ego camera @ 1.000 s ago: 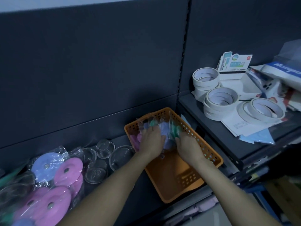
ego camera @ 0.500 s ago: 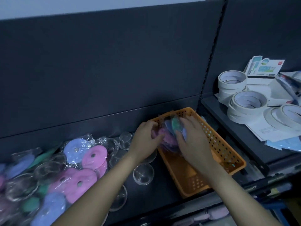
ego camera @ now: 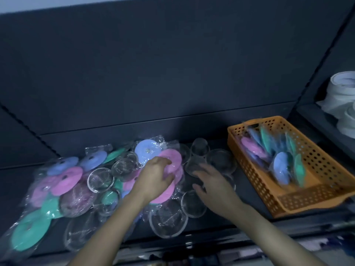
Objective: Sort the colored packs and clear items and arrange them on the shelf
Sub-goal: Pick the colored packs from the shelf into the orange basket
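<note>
Colored disc packs in clear wrap, pink (ego camera: pixel 67 179), lilac (ego camera: pixel 146 150) and green (ego camera: pixel 28 235), lie heaped on the dark shelf (ego camera: pixel 249 200). Clear round items (ego camera: pixel 99 179) are mixed among them and spread to the right (ego camera: pixel 221 160). My left hand (ego camera: pixel 155 181) grips a pink pack (ego camera: pixel 172 160) in the middle of the heap. Just to its right, my right hand (ego camera: pixel 211 183) reaches with relaxed fingers over the clear items. Several colored packs (ego camera: pixel 280 169) stand on edge in an orange basket (ego camera: pixel 326 204) at the right.
White tape rolls (ego camera: pixel 342 89) sit on a higher shelf at the far right. A dark back panel (ego camera: pixel 172 73) closes the shelf behind. The shelf's front edge (ego camera: pixel 192 239) runs just below the clear items.
Both hands have left the orange basket and moved left onto the heap. The packs they held now stand in the basket. The view has swung left.
</note>
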The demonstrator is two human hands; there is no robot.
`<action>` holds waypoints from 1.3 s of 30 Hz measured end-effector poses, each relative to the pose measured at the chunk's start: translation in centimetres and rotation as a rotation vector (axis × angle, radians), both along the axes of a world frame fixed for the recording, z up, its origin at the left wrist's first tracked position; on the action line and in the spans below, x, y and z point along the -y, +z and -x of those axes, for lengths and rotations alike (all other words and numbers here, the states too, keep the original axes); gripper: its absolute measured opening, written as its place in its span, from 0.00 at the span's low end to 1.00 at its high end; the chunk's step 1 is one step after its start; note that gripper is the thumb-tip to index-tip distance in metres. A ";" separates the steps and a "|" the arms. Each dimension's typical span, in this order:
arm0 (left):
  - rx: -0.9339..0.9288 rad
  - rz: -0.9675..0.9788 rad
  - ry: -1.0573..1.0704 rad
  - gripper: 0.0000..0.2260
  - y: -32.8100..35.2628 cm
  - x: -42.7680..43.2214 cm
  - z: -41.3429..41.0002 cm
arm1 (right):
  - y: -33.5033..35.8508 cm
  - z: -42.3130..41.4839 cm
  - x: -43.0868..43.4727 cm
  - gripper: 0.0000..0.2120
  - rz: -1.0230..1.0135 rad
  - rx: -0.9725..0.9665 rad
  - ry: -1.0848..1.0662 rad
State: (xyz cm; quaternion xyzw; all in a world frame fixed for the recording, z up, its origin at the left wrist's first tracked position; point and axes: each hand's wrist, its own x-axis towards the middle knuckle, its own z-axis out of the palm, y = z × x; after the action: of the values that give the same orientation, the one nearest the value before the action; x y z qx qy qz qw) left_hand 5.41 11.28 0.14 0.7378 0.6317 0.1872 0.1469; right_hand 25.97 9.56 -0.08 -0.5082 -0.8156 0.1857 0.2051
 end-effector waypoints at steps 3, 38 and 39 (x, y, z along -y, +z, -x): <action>-0.044 0.130 -0.049 0.24 -1.0 0.8 2.5 | -1.7 1.9 1.1 0.16 0.035 0.069 0.102; 0.284 0.141 0.082 0.09 -2.5 2.1 5.0 | -0.2 10.3 -5.9 0.09 0.519 -0.232 -0.297; 0.289 0.142 0.088 0.09 -2.6 2.0 5.0 | -0.1 10.4 -6.1 0.09 0.571 -0.306 -0.355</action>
State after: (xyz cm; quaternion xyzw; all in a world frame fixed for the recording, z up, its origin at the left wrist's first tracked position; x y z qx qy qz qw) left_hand 0.40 9.25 -2.45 0.6627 0.6472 0.2525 0.2796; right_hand 15.61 15.71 -0.17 -0.6451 -0.5898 0.4412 0.2035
